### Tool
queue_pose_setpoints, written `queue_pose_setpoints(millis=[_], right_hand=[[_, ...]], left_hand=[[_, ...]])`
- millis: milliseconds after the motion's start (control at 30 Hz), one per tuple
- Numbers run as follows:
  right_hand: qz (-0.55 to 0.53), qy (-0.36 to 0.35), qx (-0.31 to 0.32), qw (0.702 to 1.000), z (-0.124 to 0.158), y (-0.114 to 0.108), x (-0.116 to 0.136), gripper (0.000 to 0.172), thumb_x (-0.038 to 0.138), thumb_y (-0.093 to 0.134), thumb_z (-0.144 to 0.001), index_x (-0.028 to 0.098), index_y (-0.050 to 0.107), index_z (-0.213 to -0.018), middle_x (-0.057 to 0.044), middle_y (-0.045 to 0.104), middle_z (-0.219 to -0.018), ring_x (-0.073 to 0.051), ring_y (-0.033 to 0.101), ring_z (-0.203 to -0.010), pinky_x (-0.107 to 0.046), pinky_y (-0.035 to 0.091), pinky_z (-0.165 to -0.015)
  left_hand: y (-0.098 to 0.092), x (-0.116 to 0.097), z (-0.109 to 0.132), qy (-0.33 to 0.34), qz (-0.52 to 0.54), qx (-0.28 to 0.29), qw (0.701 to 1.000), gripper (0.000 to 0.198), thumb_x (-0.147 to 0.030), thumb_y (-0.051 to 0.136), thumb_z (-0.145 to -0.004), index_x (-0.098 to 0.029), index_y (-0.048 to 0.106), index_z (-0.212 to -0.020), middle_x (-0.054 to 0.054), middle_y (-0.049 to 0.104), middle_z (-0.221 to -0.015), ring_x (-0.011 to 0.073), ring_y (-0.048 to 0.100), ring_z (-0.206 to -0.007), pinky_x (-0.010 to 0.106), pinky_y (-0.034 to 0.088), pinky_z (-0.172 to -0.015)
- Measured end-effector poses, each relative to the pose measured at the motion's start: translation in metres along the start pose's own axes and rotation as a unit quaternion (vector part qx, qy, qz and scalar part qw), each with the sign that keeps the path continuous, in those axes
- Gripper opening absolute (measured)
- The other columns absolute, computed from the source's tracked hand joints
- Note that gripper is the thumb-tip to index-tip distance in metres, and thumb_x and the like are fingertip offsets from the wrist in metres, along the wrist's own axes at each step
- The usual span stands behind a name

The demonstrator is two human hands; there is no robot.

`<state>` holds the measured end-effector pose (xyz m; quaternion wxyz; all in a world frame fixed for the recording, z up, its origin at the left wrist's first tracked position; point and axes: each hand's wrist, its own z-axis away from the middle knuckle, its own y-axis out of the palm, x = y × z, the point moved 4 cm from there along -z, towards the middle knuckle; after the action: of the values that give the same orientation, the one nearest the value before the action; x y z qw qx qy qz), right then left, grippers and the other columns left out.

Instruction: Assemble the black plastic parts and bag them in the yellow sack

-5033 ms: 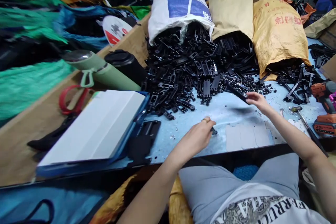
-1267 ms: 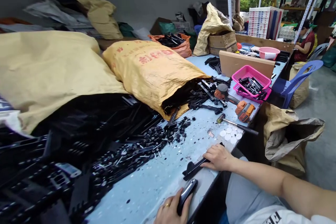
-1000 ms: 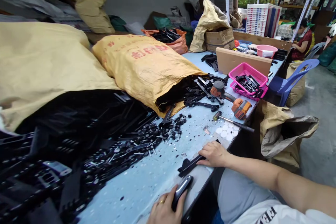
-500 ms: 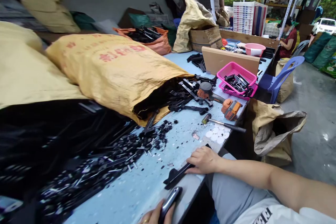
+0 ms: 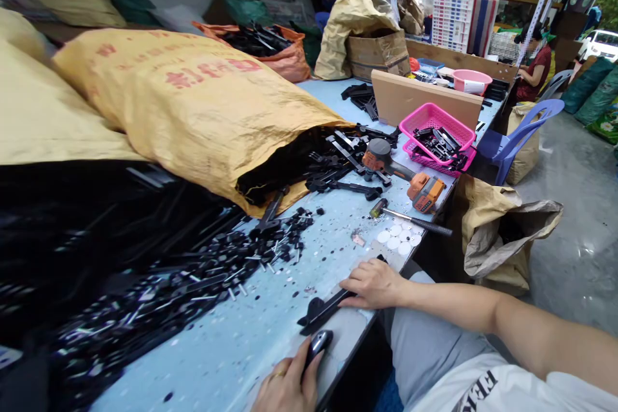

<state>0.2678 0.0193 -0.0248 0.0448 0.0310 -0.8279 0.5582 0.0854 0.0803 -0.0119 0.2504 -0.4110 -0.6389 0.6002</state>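
Note:
My right hand (image 5: pixel 371 283) lies over a long black plastic bar (image 5: pixel 322 310) at the table's near edge, fingers wrapped round its middle. One end of the bar, with a rounded lug, sticks out towards my left hand. At the bottom, my left hand (image 5: pixel 290 378) grips a glossy black, rounded, handle-like thing (image 5: pixel 317 346) between thumb and fingers, close to the bar's end. What kind of thing it is I cannot make out. Small black parts and pale pins (image 5: pixel 232 264) lie heaped to the left. Beyond my right hand are white discs (image 5: pixel 398 239) and a hammer (image 5: pixel 410 221).
An orange-black cordless power tool (image 5: pixel 420 190) lies past the hammer. Pink baskets (image 5: pixel 408 122) hold black parts. A large yellow sack (image 5: pixel 203 96) spills black pieces (image 5: pixel 355 188). An open sack (image 5: pixel 497 254) stands beside the table. Further back, a person (image 5: pixel 535 67) sits near a blue chair (image 5: pixel 526 125).
The view has shifted slightly. My left hand has moved up a little with the glossy black thing, nearer the bar's end. My right hand stays on the bar.

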Motion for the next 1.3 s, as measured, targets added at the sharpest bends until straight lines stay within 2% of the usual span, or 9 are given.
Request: queue_pose_setpoints(millis=[167, 267, 433, 533, 633, 767, 900, 1167, 1300], right_hand=[[0.01, -0.002, 0.075, 0.997, 0.001, -0.012, 0.007, 0.033, 0.045, 0.05, -0.088, 0.018, 0.057, -0.106, -0.006, 0.059, -0.091, -0.02, 0.051, -0.088, -0.032, 0.035, -0.07], [0.009, -0.024, 0.151, 0.988, -0.007, -0.024, 0.009, 0.026, 0.04, 0.056, -0.086, 0.016, 0.059, -0.097, -0.008, 0.06, -0.094, -0.021, 0.052, -0.091, -0.031, 0.036, -0.071], [-0.031, -0.008, 0.192, 0.981, -0.012, -0.059, -0.005, 0.031, 0.044, 0.042, -0.093, 0.017, 0.056, -0.098, -0.007, 0.062, -0.088, -0.017, 0.056, -0.08, -0.026, 0.035, -0.066], [-0.087, -0.12, 0.239, 0.96, -0.001, -0.07, -0.004, 0.036, 0.05, 0.041, -0.091, 0.018, 0.055, -0.1, -0.005, 0.063, -0.088, -0.015, 0.058, -0.081, -0.024, 0.034, -0.065], [-0.075, -0.214, 0.289, 0.93, 0.013, -0.064, 0.006, 0.038, 0.052, 0.041, -0.091, 0.018, 0.057, -0.095, -0.004, 0.062, -0.082, -0.014, 0.058, -0.076, -0.023, 0.031, -0.061], [-0.038, -0.225, 0.291, 0.929, 0.017, -0.048, 0.017, 0.037, 0.051, 0.039, -0.092, 0.019, 0.058, -0.092, -0.004, 0.062, -0.08, -0.013, 0.057, -0.071, -0.024, 0.028, -0.057], [-0.01, -0.212, 0.257, 0.943, 0.018, -0.049, 0.024, 0.039, 0.051, 0.036, -0.093, 0.02, 0.058, -0.092, -0.005, 0.062, -0.081, -0.015, 0.056, -0.073, -0.025, 0.027, -0.057], [0.028, -0.171, 0.233, 0.957, 0.028, -0.074, 0.04, 0.038, 0.047, 0.033, -0.095, 0.02, 0.058, -0.089, -0.007, 0.06, -0.08, -0.017, 0.054, -0.072, -0.029, 0.026, -0.059], [0.039, -0.163, 0.23, 0.959, 0.025, -0.082, 0.045, 0.036, 0.044, 0.034, -0.095, 0.019, 0.058, -0.089, -0.008, 0.06, -0.08, -0.018, 0.053, -0.073, -0.03, 0.025, -0.06]], left_hand=[[-0.007, -0.013, 0.006, -0.035, -0.024, 0.005, 0.999, 0.047, -0.038, 0.027, -0.09, -0.013, 0.061, -0.112, 0.012, 0.063, -0.086, 0.0249, 0.059, -0.08, 0.034, 0.045, -0.075], [-0.009, -0.018, 0.01, -0.063, 0.007, 0.02, 0.998, 0.044, -0.037, 0.031, -0.091, -0.013, 0.058, -0.115, 0.012, 0.062, -0.089, 0.0243, 0.057, -0.085, 0.034, 0.044, -0.079], [-0.014, -0.022, 0.015, -0.089, 0.077, 0.03, 0.993, 0.037, -0.035, 0.035, -0.091, -0.015, 0.057, -0.113, 0.011, 0.06, -0.099, 0.0242, 0.055, -0.095, 0.035, 0.043, -0.084], [-0.018, -0.024, 0.016, -0.098, 0.11, 0.048, 0.988, 0.031, -0.031, 0.039, -0.09, -0.015, 0.057, -0.11, 0.01, 0.06, -0.1, 0.0234, 0.054, -0.096, 0.035, 0.042, -0.086], [-0.02, -0.028, 0.015, -0.097, 0.13, 0.074, 0.984, 0.03, -0.027, 0.041, -0.089, -0.015, 0.055, -0.113, 0.009, 0.06, -0.101, 0.0221, 0.054, -0.097, 0.035, 0.042, -0.087], [-0.021, -0.034, 0.013, -0.096, 0.116, 0.077, 0.986, 0.036, -0.037, 0.042, -0.089, -0.019, 0.051, -0.119, 0.009, 0.058, -0.108, 0.0237, 0.052, -0.102, 0.036, 0.041, -0.086], [-0.021, -0.039, 0.016, -0.083, 0.136, 0.06, 0.985, 0.061, -0.061, 0.058, -0.072, -0.018, 0.05, -0.114, 0.009, 0.059, -0.104, 0.0267, 0.055, -0.097, 0.037, 0.042, -0.082], [-0.022, -0.036, 0.024, -0.06, 0.17, 0.02, 0.983, 0.068, -0.066, 0.061, -0.067, -0.019, 0.045, -0.114, 0.01, 0.058, -0.108, 0.0258, 0.056, -0.099, 0.036, 0.045, -0.08], [-0.02, -0.037, 0.025, -0.058, 0.163, -0.008, 0.985, 0.057, -0.062, 0.059, -0.072, -0.018, 0.048, -0.108, 0.009, 0.06, -0.103, 0.0241, 0.058, -0.096, 0.033, 0.046, -0.078]])
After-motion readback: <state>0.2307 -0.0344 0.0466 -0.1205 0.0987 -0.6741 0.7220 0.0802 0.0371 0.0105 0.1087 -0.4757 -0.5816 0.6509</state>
